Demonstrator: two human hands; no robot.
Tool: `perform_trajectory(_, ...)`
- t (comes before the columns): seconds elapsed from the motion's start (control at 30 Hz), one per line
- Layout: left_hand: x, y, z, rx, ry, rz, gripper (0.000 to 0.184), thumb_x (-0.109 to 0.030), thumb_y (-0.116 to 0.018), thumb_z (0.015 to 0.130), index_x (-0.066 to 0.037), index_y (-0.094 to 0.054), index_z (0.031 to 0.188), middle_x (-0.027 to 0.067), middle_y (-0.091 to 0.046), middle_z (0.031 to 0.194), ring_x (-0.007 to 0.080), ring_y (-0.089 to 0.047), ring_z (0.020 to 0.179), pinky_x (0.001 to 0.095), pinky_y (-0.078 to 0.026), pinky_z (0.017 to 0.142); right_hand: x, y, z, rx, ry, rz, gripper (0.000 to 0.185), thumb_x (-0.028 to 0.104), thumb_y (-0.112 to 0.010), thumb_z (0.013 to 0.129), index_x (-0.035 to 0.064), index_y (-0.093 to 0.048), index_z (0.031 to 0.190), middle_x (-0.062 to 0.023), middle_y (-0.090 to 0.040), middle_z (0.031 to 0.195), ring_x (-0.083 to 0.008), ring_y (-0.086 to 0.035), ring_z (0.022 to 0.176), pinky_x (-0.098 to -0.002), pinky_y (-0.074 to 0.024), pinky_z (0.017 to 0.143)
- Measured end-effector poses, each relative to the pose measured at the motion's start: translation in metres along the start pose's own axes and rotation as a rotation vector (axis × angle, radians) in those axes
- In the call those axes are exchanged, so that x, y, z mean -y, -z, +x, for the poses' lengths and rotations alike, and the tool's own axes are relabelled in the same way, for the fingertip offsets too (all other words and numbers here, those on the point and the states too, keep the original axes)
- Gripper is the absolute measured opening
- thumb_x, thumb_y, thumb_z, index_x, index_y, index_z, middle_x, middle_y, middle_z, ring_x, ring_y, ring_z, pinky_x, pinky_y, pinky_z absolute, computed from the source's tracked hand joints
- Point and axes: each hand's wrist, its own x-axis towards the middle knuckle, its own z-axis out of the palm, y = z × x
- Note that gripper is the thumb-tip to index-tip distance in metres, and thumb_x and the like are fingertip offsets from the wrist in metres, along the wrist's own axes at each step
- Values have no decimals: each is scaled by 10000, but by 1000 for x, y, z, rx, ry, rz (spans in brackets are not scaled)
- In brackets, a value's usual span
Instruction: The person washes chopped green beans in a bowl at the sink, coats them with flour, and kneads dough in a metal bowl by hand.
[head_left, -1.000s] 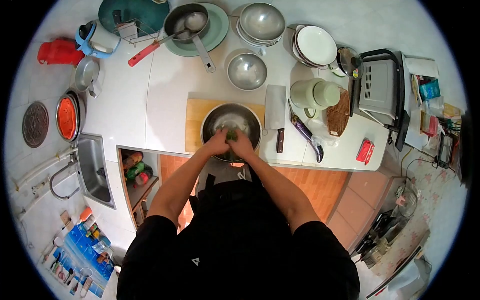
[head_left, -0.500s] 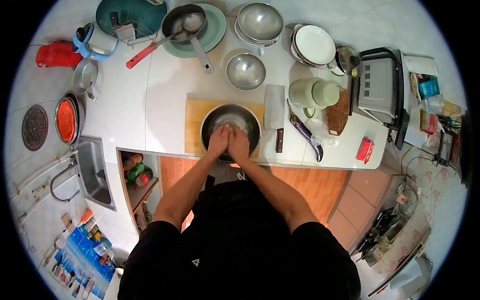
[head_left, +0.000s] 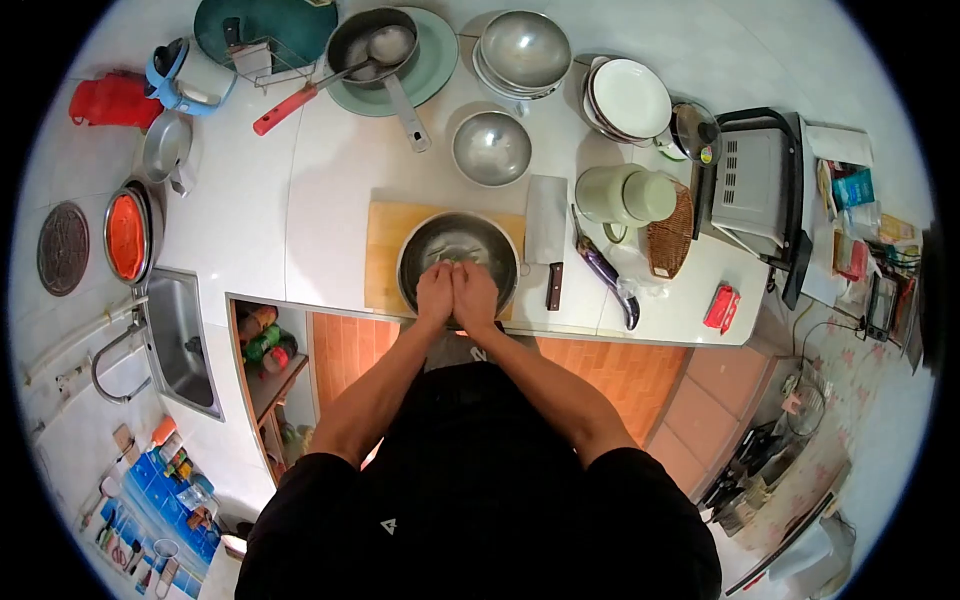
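We are standing at a wide white worktop point(head_left: 325, 180), which is stretching across the middle and top of the frame. Towards its right end we are seeing a grey box-shaped appliance with black edges point(head_left: 752, 185). At the centre of the frame a yellow rectangular wooden board point(head_left: 383, 262) is lying near the front edge. On that board a deep round metal bowl point(head_left: 411, 255) is sitting, its near side coming up to the worktop's edge. Just right of the board a broad-bladed cleaver with a brown handle point(head_left: 545, 220) is lying, blade towards the top of the frame. Farther right a long purple eggplant point(head_left: 608, 275) is lying aslant, near a pale green lidded jug point(head_left: 603, 195). Above the board, at upper centre, a small shiny metal bowl point(head_left: 492, 148) is standing apart. We are holding our left hand point(head_left: 435, 292) and our right hand point(head_left: 474, 292) side by side, touching, over the near part of the deep bowl. Our fingers are curling inward and pressing close together; their backs are hiding the palms, so we cannot tell whether they are holding anything.
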Motion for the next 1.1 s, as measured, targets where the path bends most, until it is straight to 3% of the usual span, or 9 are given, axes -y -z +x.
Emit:
perform_trajectory(0.07, 5, -1, -3, 0, -75, 6, 345, -243, -492, 982, 67, -632, 923, 120, -622, 787, 196, -536, 738, 345, -439, 708, 1, 2, -1, 24, 1, -36, 329, 284, -476, 973, -6, -632, 970, -243, -620, 932, -436, -600, 878, -504, -474, 786)
perform_trajectory(0.17, -18, 0, -11, 32, 131, -269, 322, -224, -474, 987, 56, -620, 926, 120, -608, 798, 197, -528, 747, 349, -432, 715, 1, 3, -2, 28, 13, -62, 327, 278, -475, 972, -5, -639, 959, -239, -623, 940, -427, -600, 873, -499, -473, 779)
perform_trajectory(0.23, -21, 0, -9, 27, 117, -164, 381, -252, -434, 974, 69, -634, 930, 277, -637, 908, 440, -604, 881, 462, -445, 787, 5, 5, 0, 13, 27, -51, 326, 276, -475, 971, -4, -642, 950, -237, -624, 941, -424, -599, 865, -497, -472, 773)
perform_trajectory(0.37, -25, -1, -11, 22, 10, -48, 382, -249, -433, 974, 76, -627, 926, 281, -632, 902, 437, -598, 875, 460, -440, 790, 1, 5, -3, -42, 76, -18, 321, 261, -480, 966, -17, -638, 932, -234, -623, 938, -423, -592, 844, -494, -464, 758)
perform_trajectory(0.53, -23, -1, -12, 66, 161, -111, 367, -254, -440, 978, 61, -629, 991, 276, -626, 972, 446, -575, 913, 461, -436, 832, 8, 14, -7, 32, 44, -46, 319, 252, -484, 963, -28, -635, 935, -237, -622, 927, -419, -593, 855, -485, -464, 757)
perform_trajectory(0.93, -33, -3, -22, -8, 110, -154, 374, -251, -436, 989, 55, -624, 1096, 253, -627, 1113, 423, -566, 1033, 436, -426, 926, 4, 12, 9, -36, 118, 35, 338, 268, -472, 979, -28, -630, 942, -229, -624, 902, -422, -587, 859, -475, -463, 757)
perform_trajectory(1.0, -9, 1, -34, 48, 84, 58, 377, -255, -442, 989, 54, -624, 1106, 256, -614, 1149, 415, -555, 1081, 437, -417, 954, 1, 16, -6, 97, 11, -10, 339, 273, -476, 976, -27, -632, 949, -234, -623, 912, -422, -589, 864, -476, -460, 758)
perform_trajectory(1.03, -13, 0, -35, 31, 106, 18, 380, -257, -445, 988, 56, -622, 1111, 255, -615, 1145, 417, -554, 1087, 438, -415, 958, 3, 13, -10, -47, 114, 31, 339, 277, -478, 976, -21, -638, 956, -238, -620, 915, -420, -591, 869, -474, -465, 765)
perform_trajectory(1.1, -16, -5, -20, 10, 117, -95, 383, -263, -454, 985, 55, -623, 1115, 251, -619, 1128, 425, -555, 1079, 445, -418, 949, 4, 14, 7, 6, 82, 20, 340, 277, -478, 975, -20, -642, 968, -239, -625, 936, -419, -595, 881, -470, -468, 777)
